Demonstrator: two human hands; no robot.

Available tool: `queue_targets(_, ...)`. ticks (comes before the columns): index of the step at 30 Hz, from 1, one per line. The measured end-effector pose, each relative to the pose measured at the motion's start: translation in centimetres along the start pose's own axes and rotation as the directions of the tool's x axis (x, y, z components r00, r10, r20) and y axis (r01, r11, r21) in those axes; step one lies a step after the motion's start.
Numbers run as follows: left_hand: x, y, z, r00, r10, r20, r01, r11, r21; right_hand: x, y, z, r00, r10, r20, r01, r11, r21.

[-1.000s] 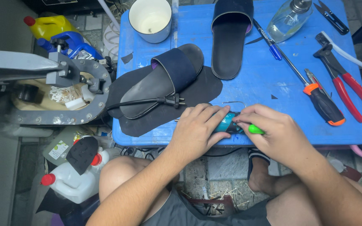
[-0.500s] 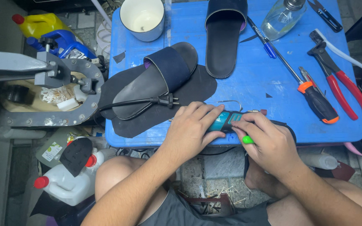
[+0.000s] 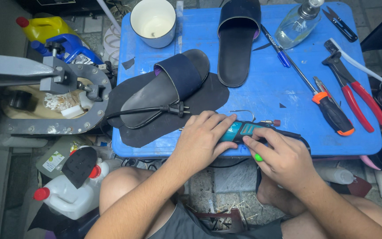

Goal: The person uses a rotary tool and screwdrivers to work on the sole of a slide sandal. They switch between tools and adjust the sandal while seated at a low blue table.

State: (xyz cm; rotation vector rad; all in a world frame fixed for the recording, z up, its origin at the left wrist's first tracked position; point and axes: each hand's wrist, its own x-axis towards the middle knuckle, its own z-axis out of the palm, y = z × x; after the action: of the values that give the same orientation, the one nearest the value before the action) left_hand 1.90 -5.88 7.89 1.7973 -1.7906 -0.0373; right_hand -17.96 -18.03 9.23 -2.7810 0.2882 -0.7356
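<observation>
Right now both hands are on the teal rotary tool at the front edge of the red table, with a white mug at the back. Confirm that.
Not quite: the table is blue, not red, as the head view shows. The rest holds: the left hand and right hand are on the teal rotary tool at its front edge, with the white mug at the back.

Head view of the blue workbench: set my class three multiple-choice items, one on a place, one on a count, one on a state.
1. Where does the white cup stand?
A. far left of the blue table
B. near right corner
C. on the floor

2. How many sandals lie on the table?
A. one
B. two
C. four

3. What holds the teal rotary tool?
A. nothing
B. one hand
C. both hands

Answers:
1 A, it stands by the far left edge.
2 B, left sandal and far sandal.
3 C, left hand and right hand grip it.
</observation>
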Motion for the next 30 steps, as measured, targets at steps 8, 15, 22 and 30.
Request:
queue_targets(8,0.1,0.0,-0.1,1.0,-0.018,0.008,0.019,0.999,-0.028,0.2,0.9,-2.3,0.932,0.356,0.064,-0.326,0.752,0.573)
queue_targets(15,0.2,-0.1,-0.3,1.0,-0.022,0.017,0.023,0.999,-0.031,0.4,2.4,-1.2,0.912,0.408,-0.036,-0.017,0.125,0.992)
queue_targets(22,0.1,0.0,-0.4,1.0,-0.019,0.013,0.019,0.999,-0.037,1.4,2.3,0.4,0.948,0.315,0.034,-0.122,0.264,0.957)
queue_targets(30,0.1,0.0,-0.4,1.0,-0.009,0.012,0.009,0.999,-0.04,1.6,2.2,0.5,0.962,0.271,0.031,-0.107,0.273,0.956)
